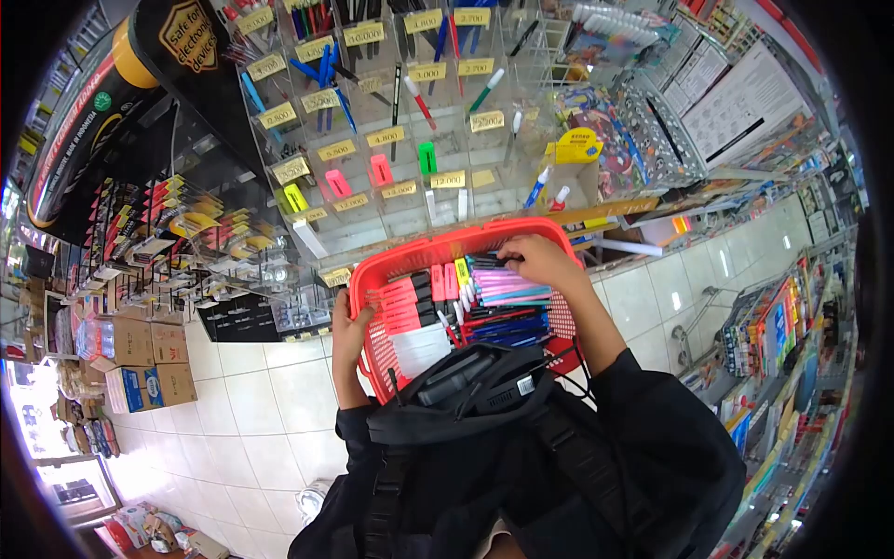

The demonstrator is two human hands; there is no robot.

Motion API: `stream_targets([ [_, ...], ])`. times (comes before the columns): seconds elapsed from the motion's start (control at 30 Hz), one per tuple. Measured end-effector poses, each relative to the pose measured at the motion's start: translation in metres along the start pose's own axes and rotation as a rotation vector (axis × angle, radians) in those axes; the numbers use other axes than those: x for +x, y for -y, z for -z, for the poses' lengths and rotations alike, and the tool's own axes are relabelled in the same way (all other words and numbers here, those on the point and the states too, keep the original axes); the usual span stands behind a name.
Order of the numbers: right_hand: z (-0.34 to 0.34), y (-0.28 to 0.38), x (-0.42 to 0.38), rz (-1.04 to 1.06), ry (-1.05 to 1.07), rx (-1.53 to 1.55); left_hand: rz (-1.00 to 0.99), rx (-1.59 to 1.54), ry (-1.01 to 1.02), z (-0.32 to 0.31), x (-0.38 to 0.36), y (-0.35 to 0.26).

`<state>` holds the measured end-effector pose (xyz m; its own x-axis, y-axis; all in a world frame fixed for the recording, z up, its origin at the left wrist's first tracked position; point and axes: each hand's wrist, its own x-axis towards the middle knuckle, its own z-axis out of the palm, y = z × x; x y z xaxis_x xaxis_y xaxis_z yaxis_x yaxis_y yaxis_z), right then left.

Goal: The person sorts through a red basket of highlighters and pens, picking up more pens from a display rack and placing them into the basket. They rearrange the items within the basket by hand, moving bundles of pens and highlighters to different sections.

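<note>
A red plastic basket [428, 250] is in front of my body, against the front of the pen display. My left hand [349, 334] is closed around its left rim. My right hand [542, 261] reaches over the far right side, its fingers bent down onto dark pens [486, 263]; what is between the fingertips is hidden. Beside it lie purple and light blue pens [507, 287]. Pink highlighters [400, 306], a yellow highlighter [462, 270], white boxes [421, 350] and blue pens [512, 328] fill the rest of the basket.
A clear tiered pen display [372, 149] with price labels stands ahead, holding pens, markers and highlighters. A black rack [140, 233] with packaged goods is at left. Cardboard boxes [154, 363] sit on the tiled floor [251, 405]. Shelves of books [773, 326] line the right. A black bag [475, 382] hangs at my chest.
</note>
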<state>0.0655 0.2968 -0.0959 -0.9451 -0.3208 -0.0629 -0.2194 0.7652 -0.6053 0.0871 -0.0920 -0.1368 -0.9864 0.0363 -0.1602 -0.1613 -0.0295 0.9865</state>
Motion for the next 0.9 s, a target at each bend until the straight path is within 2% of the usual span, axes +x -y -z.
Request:
stream_targets([
  [0.07, 0.022, 0.014, 0.007, 0.056, 0.063, 0.154, -0.028, 0.010, -0.001, 0.002, 0.001, 0.005],
  [0.17, 0.083, 0.058, 0.020, -0.075, 0.050, 0.281, -0.010, 0.011, 0.007, 0.002, 0.002, 0.005],
  [0.23, 0.121, 0.073, 0.032, 0.057, -0.322, 0.377, -0.013, 0.025, 0.003, 0.004, 0.002, 0.008],
  [0.3, 0.158, 0.084, 0.056, 0.086, -0.586, 0.480, 0.001, 0.032, 0.005, 0.003, 0.001, 0.004],
  [0.43, 0.225, 0.076, 0.114, 0.124, -0.847, 0.397, -0.003, 0.029, 0.008, 0.002, 0.001, 0.002],
  [0.53, 0.258, 0.039, 0.178, 0.185, -1.001, 0.118, -0.014, 0.006, 0.010, 0.002, 0.002, 0.004],
  [0.63, 0.277, 0.033, 0.213, 0.151, -0.923, -0.118, -0.016, 0.017, 0.022, 0.003, 0.003, 0.005],
  [0.77, 0.289, 0.050, 0.230, -0.056, -0.757, -0.294, -0.032, 0.053, 0.006, 0.000, -0.001, -0.006],
  [0.9, 0.293, 0.047, 0.243, -0.134, -0.723, -0.320, 0.013, 0.025, 0.026, 0.000, -0.003, -0.005],
])
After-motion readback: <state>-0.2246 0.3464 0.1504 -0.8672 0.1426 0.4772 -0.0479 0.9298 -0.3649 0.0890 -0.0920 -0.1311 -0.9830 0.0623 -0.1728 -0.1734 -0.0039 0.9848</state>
